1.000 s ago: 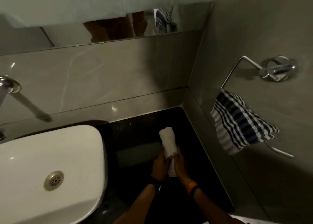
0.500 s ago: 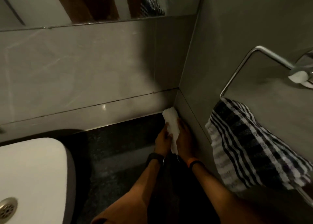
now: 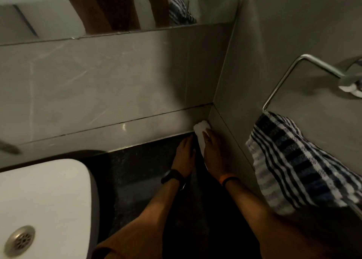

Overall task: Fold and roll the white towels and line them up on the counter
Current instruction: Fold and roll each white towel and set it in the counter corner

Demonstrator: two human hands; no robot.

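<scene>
A rolled white towel lies on the black counter, its far end pushed into the back right corner where the two grey walls meet. My right hand rests on top of the roll and covers its near half. Just left of the roll, my left hand lies flat on the counter with its fingers along the towel's side. No other white towel is in view.
A white basin with a metal drain fills the lower left. On the right wall a chrome towel ring carries a blue-and-white checked cloth that hangs close to my right forearm. A mirror runs above the back tiles.
Both hands have carried the rolled towel from the middle of the counter back and right into the corner. The left hand has slipped off the roll onto the counter.
</scene>
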